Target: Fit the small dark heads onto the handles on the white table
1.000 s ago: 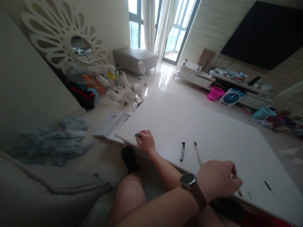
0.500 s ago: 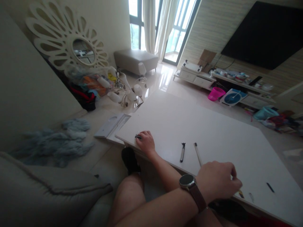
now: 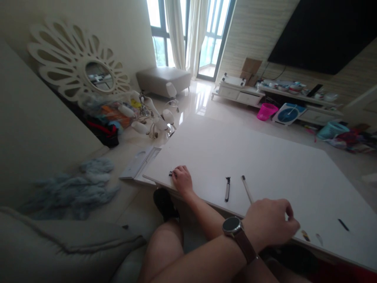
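Observation:
My forearms cross. My left hand [image 3: 272, 222], with a round watch [image 3: 231, 225] on its wrist, hovers at the right over the white tabletop's near edge. Its thumb and index finger meet in a pinch; anything between them is hidden. My right hand [image 3: 182, 180] rests at the tabletop's left corner, fingers curled over a small black piece [image 3: 171, 173], mostly covered. Between the hands lie a slim grey tool with a forked black head [image 3: 227, 189] and a pale stick with a dark tip [image 3: 246, 188], partly behind my left hand.
On the white tabletop [image 3: 212, 145], right of my left hand, lie a small brown-and-black piece [image 3: 305, 235], a clear piece [image 3: 319, 239] and a black strip [image 3: 343, 225]. An open white box [image 3: 137, 165] and a lamp with several shades [image 3: 160, 124] are on the floor left.
The view has shifted slightly. My right hand has slid a little over the black piece. The brown-and-black piece now shows farther from my left fingertips; the pinch stays closed.

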